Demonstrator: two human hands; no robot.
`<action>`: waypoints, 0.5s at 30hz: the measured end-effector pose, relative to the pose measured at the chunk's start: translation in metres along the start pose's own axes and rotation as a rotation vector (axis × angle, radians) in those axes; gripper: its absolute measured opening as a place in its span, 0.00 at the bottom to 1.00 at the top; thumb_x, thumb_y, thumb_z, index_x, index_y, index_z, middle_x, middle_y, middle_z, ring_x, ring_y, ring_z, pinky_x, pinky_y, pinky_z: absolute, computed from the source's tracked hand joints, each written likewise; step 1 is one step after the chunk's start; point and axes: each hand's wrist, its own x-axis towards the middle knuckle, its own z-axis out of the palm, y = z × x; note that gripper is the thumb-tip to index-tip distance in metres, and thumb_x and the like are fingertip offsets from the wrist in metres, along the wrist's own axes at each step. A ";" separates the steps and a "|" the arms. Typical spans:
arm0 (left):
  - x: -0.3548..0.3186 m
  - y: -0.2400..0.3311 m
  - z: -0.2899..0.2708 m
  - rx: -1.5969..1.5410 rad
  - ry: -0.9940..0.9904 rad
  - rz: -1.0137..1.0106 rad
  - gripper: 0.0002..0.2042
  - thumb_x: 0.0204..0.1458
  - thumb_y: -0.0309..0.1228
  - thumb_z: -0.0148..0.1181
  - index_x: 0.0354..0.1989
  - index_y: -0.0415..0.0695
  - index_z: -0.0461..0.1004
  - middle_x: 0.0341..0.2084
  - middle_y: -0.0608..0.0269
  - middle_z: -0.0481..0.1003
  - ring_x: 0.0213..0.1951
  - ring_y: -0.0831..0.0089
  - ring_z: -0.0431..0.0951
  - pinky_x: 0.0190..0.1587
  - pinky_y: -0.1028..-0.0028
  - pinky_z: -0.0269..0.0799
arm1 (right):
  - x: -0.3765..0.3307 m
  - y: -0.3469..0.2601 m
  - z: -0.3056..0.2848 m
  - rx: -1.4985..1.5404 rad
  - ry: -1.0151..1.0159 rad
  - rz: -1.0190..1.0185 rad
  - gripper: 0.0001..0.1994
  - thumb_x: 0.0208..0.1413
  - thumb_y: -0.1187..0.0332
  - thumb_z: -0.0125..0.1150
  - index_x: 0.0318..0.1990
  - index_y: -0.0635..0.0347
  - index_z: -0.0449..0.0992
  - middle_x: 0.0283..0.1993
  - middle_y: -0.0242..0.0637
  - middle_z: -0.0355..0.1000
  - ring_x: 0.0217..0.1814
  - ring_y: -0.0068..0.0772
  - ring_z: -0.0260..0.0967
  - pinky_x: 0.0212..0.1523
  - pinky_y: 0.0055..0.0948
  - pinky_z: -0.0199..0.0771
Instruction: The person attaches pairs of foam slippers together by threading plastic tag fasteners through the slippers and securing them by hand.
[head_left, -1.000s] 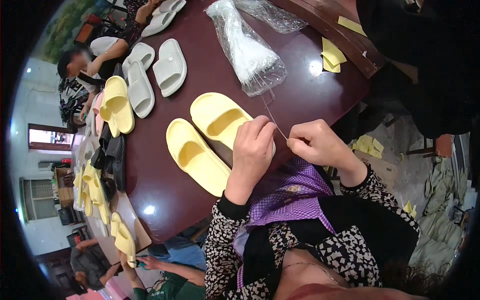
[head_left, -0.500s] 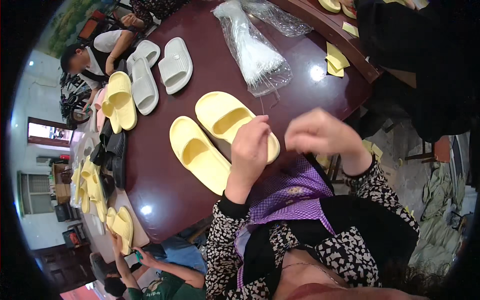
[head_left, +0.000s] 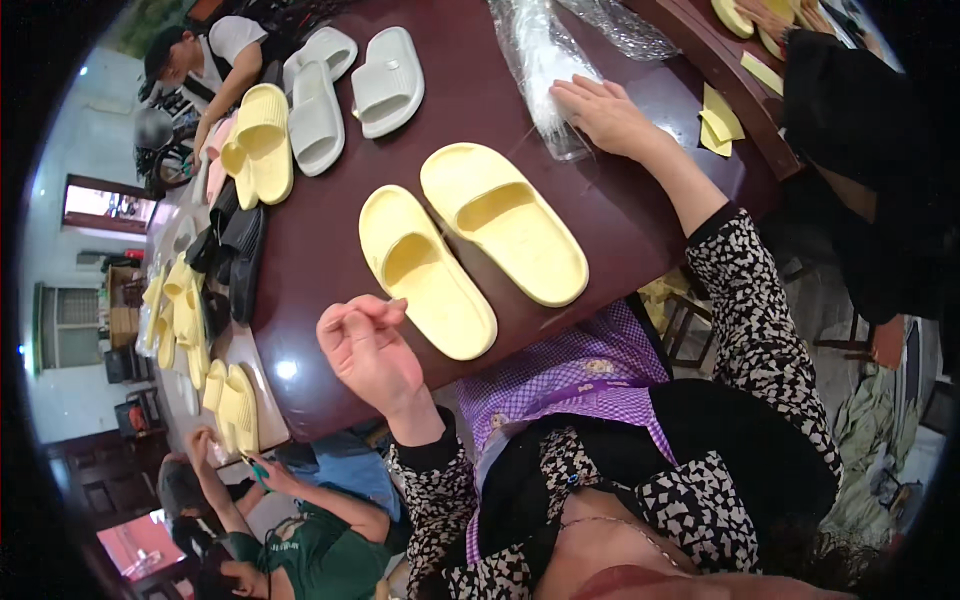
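Observation:
Two yellow slide slippers lie side by side before me, toes away from me: a left slipper (head_left: pixel 430 285) and a right slipper (head_left: pixel 510 220). My left hand (head_left: pixel 372 352) is beside the left slipper's heel, palm up with curled fingers drawn together. Whatever they hold, if anything, is too small to make out. My right hand (head_left: pixel 605 115) reaches forward with its fingers stretched out over a clear plastic bag (head_left: pixel 545 75) of thin white strands. The fingertips rest on the bag.
Grey slides (head_left: pixel 388 85), another yellow pair (head_left: pixel 262 140) and black slides (head_left: pixel 243 255) stand along the table's left side. Yellow paper slips (head_left: pixel 718 122) lie by the raised wooden edge (head_left: pixel 735 80) at right. A co-worker in green (head_left: pixel 325 530) handles yellow slides (head_left: pixel 235 405) at lower left.
My right hand has moved forward onto the bag. My left hand has left the right slipper and moved left, turning palm up. The view has shifted.

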 end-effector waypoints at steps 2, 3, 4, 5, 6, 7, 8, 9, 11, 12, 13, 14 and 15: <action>0.000 0.008 -0.011 0.042 0.042 0.029 0.03 0.59 0.26 0.46 0.37 0.42 0.67 0.27 0.58 0.72 0.26 0.72 0.70 0.37 0.68 0.74 | 0.000 -0.001 0.000 -0.017 0.016 -0.003 0.24 0.56 0.68 0.48 0.62 0.50 0.56 0.65 0.32 0.56 0.69 0.34 0.47 0.64 0.42 0.45; 0.000 0.012 -0.017 0.061 0.062 0.044 0.04 0.59 0.26 0.45 0.37 0.42 0.67 0.26 0.59 0.71 0.25 0.72 0.69 0.37 0.68 0.74 | 0.002 -0.001 0.000 -0.004 0.003 0.007 0.25 0.56 0.68 0.48 0.62 0.50 0.56 0.65 0.31 0.55 0.69 0.34 0.46 0.65 0.42 0.44; -0.002 0.019 -0.022 0.061 0.075 0.046 0.04 0.59 0.26 0.45 0.37 0.42 0.67 0.26 0.59 0.71 0.25 0.72 0.69 0.37 0.68 0.74 | 0.003 -0.002 -0.001 0.007 -0.011 0.015 0.25 0.56 0.68 0.48 0.62 0.50 0.56 0.65 0.31 0.55 0.70 0.33 0.44 0.65 0.42 0.43; -0.004 0.026 -0.027 0.066 0.099 0.087 0.03 0.59 0.26 0.45 0.37 0.42 0.67 0.26 0.58 0.71 0.25 0.72 0.70 0.36 0.67 0.75 | 0.002 -0.002 -0.002 0.017 -0.025 0.024 0.25 0.56 0.68 0.48 0.62 0.49 0.55 0.66 0.30 0.54 0.70 0.33 0.43 0.65 0.41 0.41; -0.006 0.034 -0.033 0.074 0.125 0.130 0.03 0.58 0.25 0.45 0.38 0.42 0.66 0.26 0.57 0.71 0.24 0.71 0.70 0.36 0.67 0.75 | 0.001 0.000 -0.002 0.018 -0.031 0.008 0.25 0.56 0.68 0.48 0.62 0.49 0.55 0.66 0.30 0.54 0.70 0.33 0.43 0.65 0.41 0.41; -0.007 0.041 -0.038 0.083 0.151 0.174 0.04 0.58 0.24 0.45 0.38 0.42 0.66 0.26 0.55 0.72 0.24 0.71 0.71 0.35 0.66 0.75 | -0.001 0.003 -0.004 0.000 -0.003 -0.002 0.24 0.55 0.69 0.49 0.61 0.50 0.58 0.64 0.32 0.56 0.69 0.33 0.47 0.64 0.40 0.45; -0.008 0.046 -0.043 0.087 0.166 0.180 0.04 0.58 0.24 0.45 0.38 0.42 0.66 0.26 0.55 0.72 0.24 0.71 0.71 0.35 0.66 0.75 | -0.003 0.005 -0.005 -0.018 0.025 -0.012 0.23 0.54 0.69 0.50 0.60 0.51 0.60 0.63 0.34 0.58 0.67 0.33 0.50 0.63 0.39 0.50; -0.008 0.053 -0.047 0.074 0.172 0.182 0.04 0.58 0.24 0.45 0.38 0.42 0.66 0.26 0.55 0.72 0.23 0.71 0.71 0.35 0.66 0.75 | 0.001 0.002 -0.010 -0.035 0.057 -0.024 0.22 0.54 0.69 0.51 0.58 0.52 0.63 0.62 0.36 0.60 0.66 0.33 0.53 0.61 0.38 0.54; -0.011 0.065 -0.054 0.056 0.192 0.192 0.04 0.58 0.24 0.44 0.39 0.42 0.66 0.26 0.54 0.72 0.23 0.70 0.71 0.35 0.66 0.75 | 0.008 -0.013 -0.025 0.113 0.070 -0.039 0.20 0.53 0.70 0.52 0.56 0.54 0.66 0.58 0.38 0.64 0.62 0.34 0.58 0.57 0.36 0.59; -0.014 0.071 -0.054 0.071 0.216 0.208 0.04 0.58 0.24 0.44 0.39 0.42 0.66 0.26 0.54 0.72 0.23 0.70 0.71 0.35 0.66 0.75 | 0.009 -0.027 -0.037 0.262 0.076 -0.040 0.19 0.52 0.71 0.54 0.53 0.56 0.68 0.54 0.40 0.67 0.58 0.34 0.63 0.54 0.33 0.64; -0.017 0.073 -0.049 0.073 0.193 0.174 0.04 0.58 0.24 0.45 0.39 0.41 0.66 0.26 0.54 0.72 0.23 0.70 0.71 0.34 0.66 0.75 | 0.007 -0.042 -0.049 0.412 0.079 -0.039 0.17 0.51 0.71 0.55 0.51 0.58 0.71 0.51 0.42 0.70 0.54 0.34 0.68 0.50 0.31 0.69; -0.017 0.071 -0.041 0.065 0.162 0.132 0.04 0.58 0.23 0.45 0.39 0.41 0.66 0.26 0.53 0.72 0.22 0.70 0.71 0.34 0.66 0.75 | 0.002 -0.072 -0.068 0.613 0.079 -0.061 0.15 0.50 0.73 0.56 0.47 0.60 0.73 0.45 0.43 0.72 0.47 0.33 0.71 0.44 0.28 0.71; -0.017 0.064 -0.032 0.051 0.126 0.087 0.05 0.58 0.23 0.45 0.40 0.41 0.66 0.27 0.53 0.72 0.22 0.70 0.71 0.34 0.66 0.75 | -0.006 -0.106 -0.084 0.808 0.079 -0.076 0.13 0.49 0.74 0.58 0.44 0.62 0.74 0.39 0.44 0.75 0.41 0.31 0.74 0.38 0.25 0.74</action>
